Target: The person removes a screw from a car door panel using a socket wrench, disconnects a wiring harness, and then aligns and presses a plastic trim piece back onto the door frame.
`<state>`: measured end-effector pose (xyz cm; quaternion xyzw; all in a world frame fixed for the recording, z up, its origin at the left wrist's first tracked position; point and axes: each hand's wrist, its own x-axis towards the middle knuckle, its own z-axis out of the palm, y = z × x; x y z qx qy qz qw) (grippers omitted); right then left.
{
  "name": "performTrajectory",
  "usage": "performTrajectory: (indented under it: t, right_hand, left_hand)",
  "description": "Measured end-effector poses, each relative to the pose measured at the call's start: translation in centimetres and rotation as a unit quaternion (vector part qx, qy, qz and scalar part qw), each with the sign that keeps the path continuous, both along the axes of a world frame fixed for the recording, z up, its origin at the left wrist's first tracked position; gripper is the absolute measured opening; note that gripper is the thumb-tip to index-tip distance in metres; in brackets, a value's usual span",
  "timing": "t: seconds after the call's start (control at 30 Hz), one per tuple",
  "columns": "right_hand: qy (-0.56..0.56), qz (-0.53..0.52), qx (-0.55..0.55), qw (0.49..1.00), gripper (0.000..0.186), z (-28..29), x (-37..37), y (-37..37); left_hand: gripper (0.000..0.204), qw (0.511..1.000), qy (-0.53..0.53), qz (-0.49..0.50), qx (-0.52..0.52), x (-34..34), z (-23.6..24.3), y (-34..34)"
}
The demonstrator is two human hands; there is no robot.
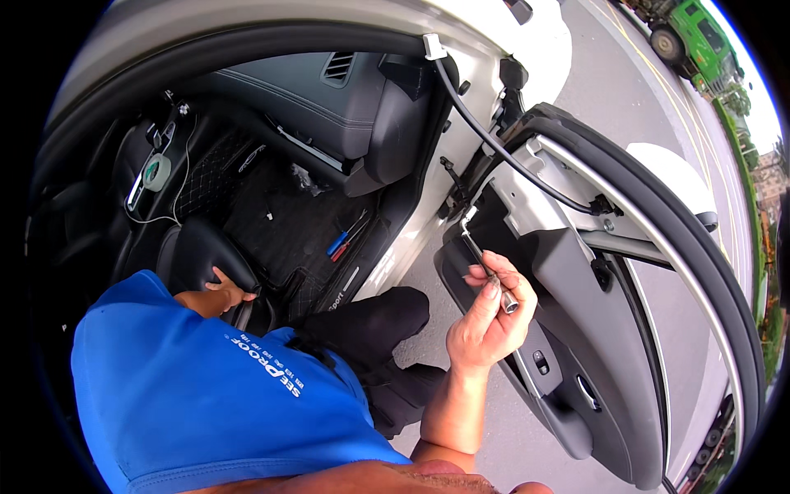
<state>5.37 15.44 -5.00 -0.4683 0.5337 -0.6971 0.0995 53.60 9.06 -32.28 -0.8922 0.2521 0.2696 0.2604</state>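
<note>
My right hand (491, 317) is raised between the car's door frame and the opened door. Its fingers and thumb close around a metal L-shaped socket wrench (477, 251). The wrench's socket end sticks out below the fingers, and its bent end points up toward the door hinge area. My left hand (222, 290) lies on the edge of a black car seat (212, 251), fingers apart, with no tool visible in it. The grey and black door panel (576, 346) is just right of my right hand, apart from it.
Two screwdrivers, one blue-handled (336, 243) and one red-handled (340, 252), lie on the car floor mat. Clear plastic wrapping (307, 179) lies farther in. A black cable sleeve (502, 148) spans from frame to door. A green truck (699, 41) stands beyond on the road.
</note>
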Motion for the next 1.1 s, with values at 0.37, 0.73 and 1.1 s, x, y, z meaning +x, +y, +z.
performTrajectory:
  t: [0.37,0.73,1.1]
  right_hand:
    - [-0.513,0.177,0.127,0.83,0.007,-18.1,6.8,-2.5]
    - [-0.111,0.008,0.156,0.982,0.025,-2.8,2.0,-1.5]
    - [-0.007,-0.162,0.172,0.972,0.025,-0.5,0.9,-5.5]
  left_hand:
    - [0.132,0.998,0.057,-0.039,0.006,0.7,-2.9,-1.6]
    - [0.041,0.362,0.742,-0.444,-0.35,-30.6,18.1,-7.8]
    - [0.024,0.386,0.855,-0.326,-0.115,-38.0,24.6,-8.0]
